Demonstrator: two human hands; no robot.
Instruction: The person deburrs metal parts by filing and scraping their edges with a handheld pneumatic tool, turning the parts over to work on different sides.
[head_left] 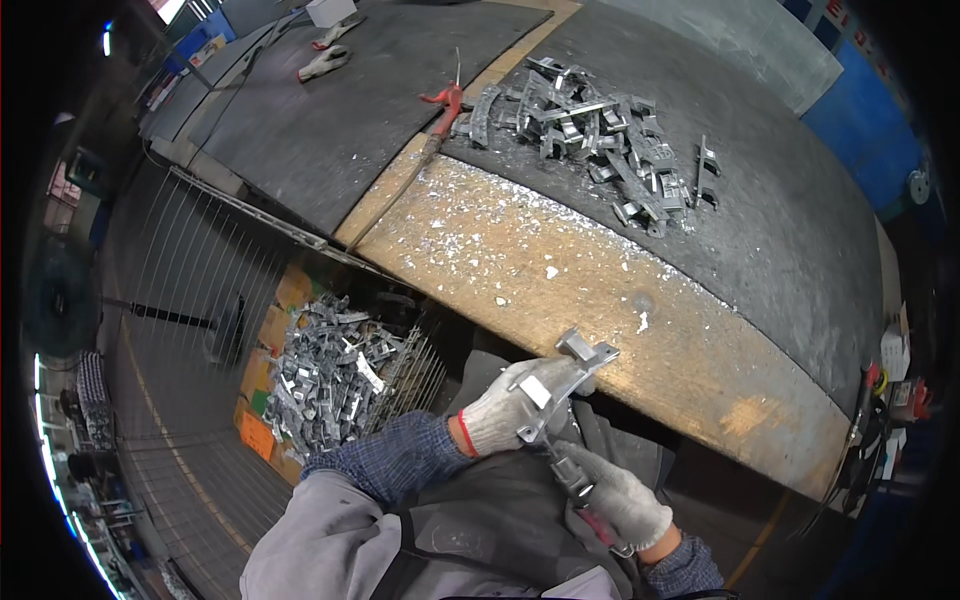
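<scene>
My left hand (500, 413), in a white knitted glove with a red cuff edge, grips a silvery cast metal bracket (572, 378) just off the bench's near edge. The bracket has raised lugs at its ends and is tilted. Below it, my right hand (625, 500), gloved too, is closed around a hand tool with a metal head and a red handle (597, 523). The tool's thin front end points up at the bracket's lower end; whether they touch I cannot tell. My fingers partly hide the tool.
Several similar brackets (600, 130) lie heaped on the bench's dark mat (790, 210). Metal flakes litter the wooden strip (480, 240). A red air gun (446, 110) with a hose lies at the mat's corner. Gloves (324, 63) rest far left. Below left, a wire basket (415, 375) holds more brackets.
</scene>
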